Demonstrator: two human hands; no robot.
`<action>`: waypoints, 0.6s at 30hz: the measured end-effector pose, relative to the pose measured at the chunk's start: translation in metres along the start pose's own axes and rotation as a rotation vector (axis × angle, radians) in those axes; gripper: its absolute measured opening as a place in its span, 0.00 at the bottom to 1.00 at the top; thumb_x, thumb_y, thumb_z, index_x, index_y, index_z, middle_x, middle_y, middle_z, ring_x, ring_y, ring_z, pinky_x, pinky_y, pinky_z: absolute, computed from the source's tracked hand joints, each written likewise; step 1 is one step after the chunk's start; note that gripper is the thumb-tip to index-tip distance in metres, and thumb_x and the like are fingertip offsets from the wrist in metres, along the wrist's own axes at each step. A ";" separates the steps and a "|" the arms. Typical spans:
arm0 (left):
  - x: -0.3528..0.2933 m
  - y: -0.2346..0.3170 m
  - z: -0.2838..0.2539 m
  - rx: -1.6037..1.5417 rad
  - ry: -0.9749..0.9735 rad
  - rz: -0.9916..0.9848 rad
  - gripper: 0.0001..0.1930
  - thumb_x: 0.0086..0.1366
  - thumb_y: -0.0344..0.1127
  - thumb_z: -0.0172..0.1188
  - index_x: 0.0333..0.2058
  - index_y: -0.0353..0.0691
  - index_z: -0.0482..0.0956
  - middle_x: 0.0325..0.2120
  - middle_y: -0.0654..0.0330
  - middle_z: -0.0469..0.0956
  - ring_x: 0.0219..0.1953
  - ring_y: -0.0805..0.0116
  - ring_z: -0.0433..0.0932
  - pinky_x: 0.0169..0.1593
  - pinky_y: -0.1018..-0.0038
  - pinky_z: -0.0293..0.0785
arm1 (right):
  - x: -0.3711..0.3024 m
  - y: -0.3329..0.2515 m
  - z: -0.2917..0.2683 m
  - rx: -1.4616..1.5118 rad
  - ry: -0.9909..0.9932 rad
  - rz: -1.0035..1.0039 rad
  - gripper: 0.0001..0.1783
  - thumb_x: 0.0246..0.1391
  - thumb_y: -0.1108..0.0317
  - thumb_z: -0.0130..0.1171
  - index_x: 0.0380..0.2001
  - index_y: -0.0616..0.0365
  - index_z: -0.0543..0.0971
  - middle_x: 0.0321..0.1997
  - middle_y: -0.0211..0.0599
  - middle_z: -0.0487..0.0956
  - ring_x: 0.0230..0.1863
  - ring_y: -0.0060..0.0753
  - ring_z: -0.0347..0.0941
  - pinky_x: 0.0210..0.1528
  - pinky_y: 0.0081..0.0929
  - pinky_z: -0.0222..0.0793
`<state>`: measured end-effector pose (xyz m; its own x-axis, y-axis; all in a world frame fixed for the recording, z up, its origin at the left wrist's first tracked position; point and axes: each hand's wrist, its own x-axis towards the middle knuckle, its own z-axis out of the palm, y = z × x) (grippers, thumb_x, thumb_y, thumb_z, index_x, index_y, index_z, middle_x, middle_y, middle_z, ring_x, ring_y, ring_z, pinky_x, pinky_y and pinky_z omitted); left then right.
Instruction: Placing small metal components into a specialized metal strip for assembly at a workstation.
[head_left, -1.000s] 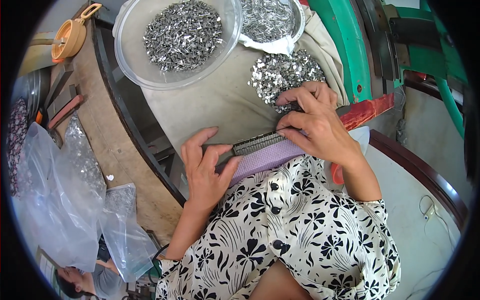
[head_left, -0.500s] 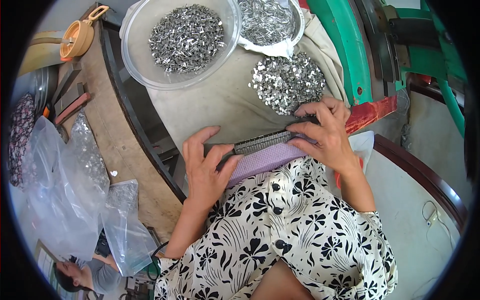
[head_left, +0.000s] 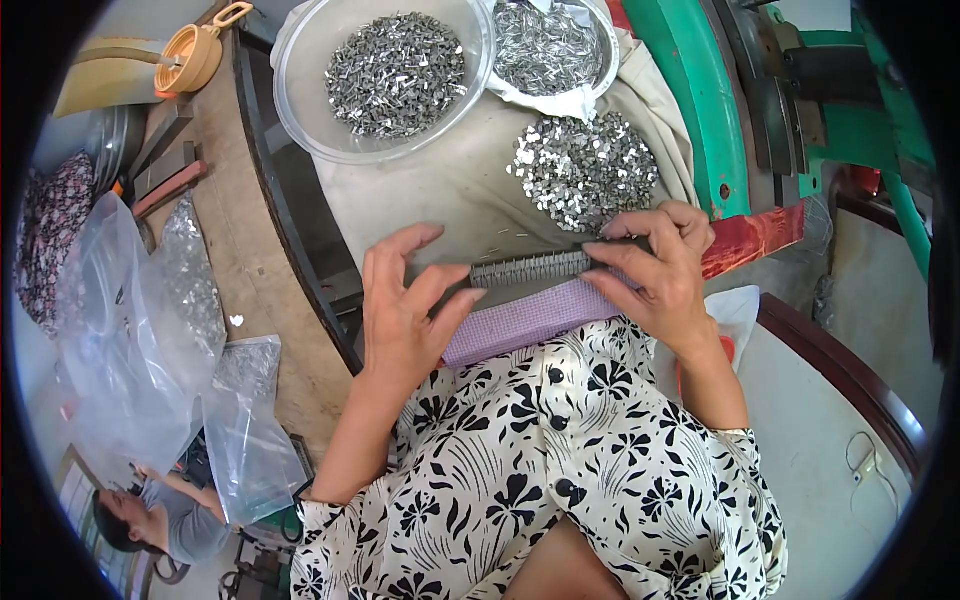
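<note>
A dark, narrow metal bar [head_left: 530,267] with a row of fine slots or pins runs crosswise in front of me. My left hand [head_left: 400,305] grips its left end between thumb and fingers, the index finger raised. At the right end, my right hand [head_left: 662,275] pinches the bar with thumb and fingertips, partly hiding that end. On my near side lies a purple woven pad [head_left: 530,322]. Just beyond my right fingers sits a heap of small flat silvery metal pieces [head_left: 585,170] on a beige cloth [head_left: 400,205]. A few thin pins lie loose on the cloth near the bar.
A clear plastic bowl [head_left: 290,120] of short metal pieces and a bowl [head_left: 607,60] of thin shiny pins stand at the back. Green machinery [head_left: 690,110] borders the right. Plastic bags [head_left: 250,450] and an orange container [head_left: 190,62] are at left. Another person [head_left: 185,525] sits lower left.
The bar has come away from the purple pad, so a gap shows between them, and its slotted face shows more. Both hands keep their hold. The whole view has shifted slightly.
</note>
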<state>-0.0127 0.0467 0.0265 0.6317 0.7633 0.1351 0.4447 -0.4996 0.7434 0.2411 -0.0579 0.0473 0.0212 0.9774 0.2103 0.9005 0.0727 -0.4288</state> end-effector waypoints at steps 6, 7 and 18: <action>-0.024 0.001 0.004 0.032 -0.049 -0.075 0.16 0.44 0.29 0.75 0.33 0.37 0.82 0.50 0.49 0.73 0.52 0.51 0.72 0.52 0.61 0.70 | -0.009 -0.005 0.005 0.044 -0.096 0.017 0.16 0.33 0.62 0.75 0.32 0.47 0.87 0.41 0.21 0.77 0.50 0.38 0.63 0.53 0.37 0.52; -0.026 0.001 0.006 0.015 -0.027 -0.075 0.16 0.45 0.30 0.75 0.34 0.38 0.81 0.50 0.51 0.73 0.51 0.51 0.71 0.51 0.61 0.68 | -0.005 -0.005 0.002 0.053 -0.132 0.017 0.15 0.33 0.63 0.75 0.31 0.48 0.86 0.40 0.21 0.77 0.49 0.38 0.64 0.52 0.37 0.53; 0.008 -0.001 -0.010 -0.091 -0.141 -0.099 0.11 0.49 0.27 0.70 0.32 0.37 0.79 0.44 0.57 0.76 0.45 0.55 0.74 0.46 0.66 0.72 | 0.064 -0.012 0.021 0.127 -0.266 -0.158 0.06 0.45 0.68 0.67 0.28 0.54 0.80 0.28 0.30 0.73 0.30 0.33 0.72 0.35 0.31 0.62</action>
<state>-0.0145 0.0574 0.0336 0.6733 0.7387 -0.0304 0.4539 -0.3805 0.8057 0.2224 0.0076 0.0474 -0.2431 0.9685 0.0532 0.8222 0.2349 -0.5184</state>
